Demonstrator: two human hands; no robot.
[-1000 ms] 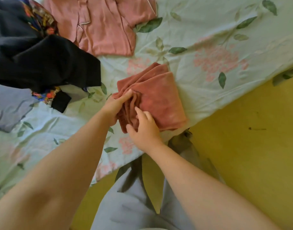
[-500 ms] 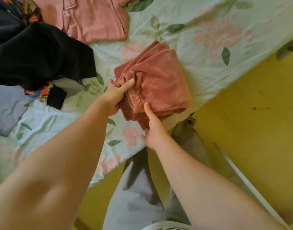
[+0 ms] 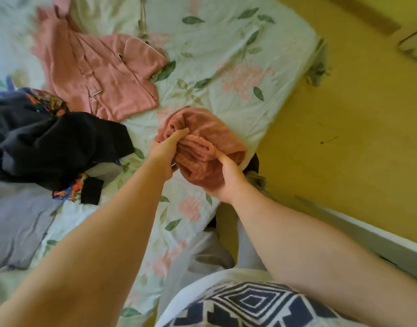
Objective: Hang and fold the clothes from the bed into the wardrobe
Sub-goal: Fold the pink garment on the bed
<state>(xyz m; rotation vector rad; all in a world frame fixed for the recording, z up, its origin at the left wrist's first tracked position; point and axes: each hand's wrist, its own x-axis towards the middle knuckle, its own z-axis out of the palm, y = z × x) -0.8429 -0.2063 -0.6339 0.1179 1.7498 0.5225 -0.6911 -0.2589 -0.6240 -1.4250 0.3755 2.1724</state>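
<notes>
A folded rust-pink velvet garment [image 3: 210, 135] is raised just above the bed's near edge, held between both hands. My left hand [image 3: 165, 149] grips its left side, thumb on top and fingers underneath. My right hand [image 3: 226, 175] grips its near right corner from below, thumb pressed on the top fold. On the bed [image 3: 226, 55] lie a pink shirt [image 3: 101, 74], a black garment [image 3: 54, 140] with a colourful patterned piece under it, and a grey-lilac garment [image 3: 16, 220].
The floral sheet covers the bed, whose corner is at the upper right. A yellow floor [image 3: 344, 149] runs along the right side. A white board edge [image 3: 368, 234] lies low at the right. A wooden furniture edge [image 3: 412, 43] shows at the top right.
Both hands have lifted the folded velvet garment off the sheet and drawn it toward the bed's edge. The view has swung, showing more floor and the bed's corner.
</notes>
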